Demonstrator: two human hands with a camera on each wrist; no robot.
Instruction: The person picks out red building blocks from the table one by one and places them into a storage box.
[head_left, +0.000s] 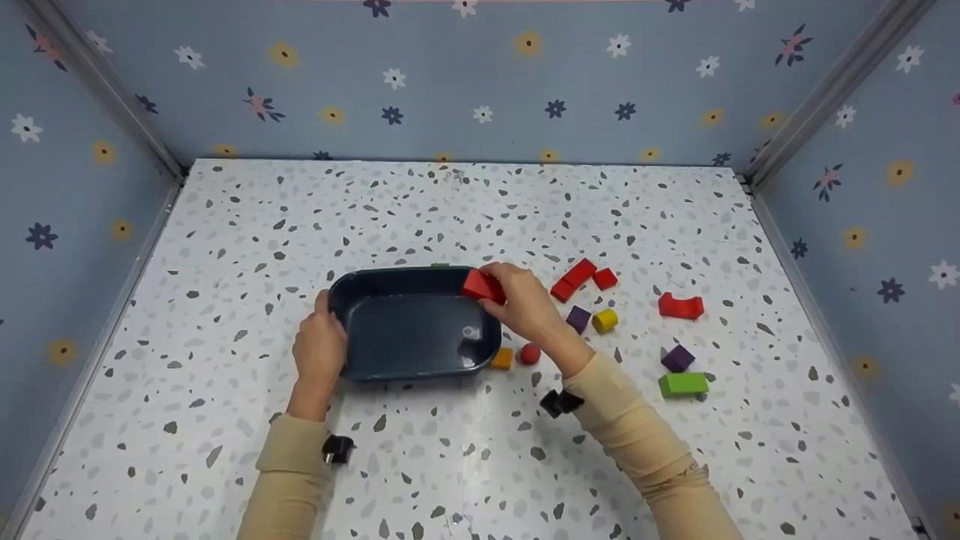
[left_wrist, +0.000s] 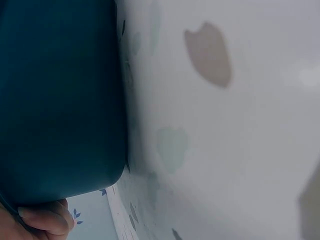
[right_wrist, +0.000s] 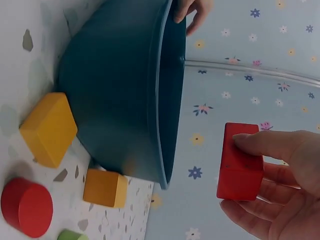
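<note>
A dark blue tray (head_left: 409, 330) sits in the middle of the speckled table. My left hand (head_left: 321, 341) grips its left rim, fingers curled over the edge (right_wrist: 190, 11), with a fingertip (left_wrist: 46, 220) showing under the tray wall (left_wrist: 60, 100). My right hand (head_left: 501, 291) pinches a red block (head_left: 482, 286) just above the tray's far right corner. In the right wrist view the red block (right_wrist: 240, 162) hangs in the air beside the tray's rim (right_wrist: 167, 100), held between thumb and fingers (right_wrist: 272, 145).
Loose blocks lie right of the tray: an orange block (head_left: 502, 358), a red round piece (head_left: 530, 353), a purple cube (head_left: 577, 319), a yellow cylinder (head_left: 604, 320), red blocks (head_left: 574, 279), a red arch (head_left: 681, 306), a green block (head_left: 683, 384). Flowered walls enclose three sides.
</note>
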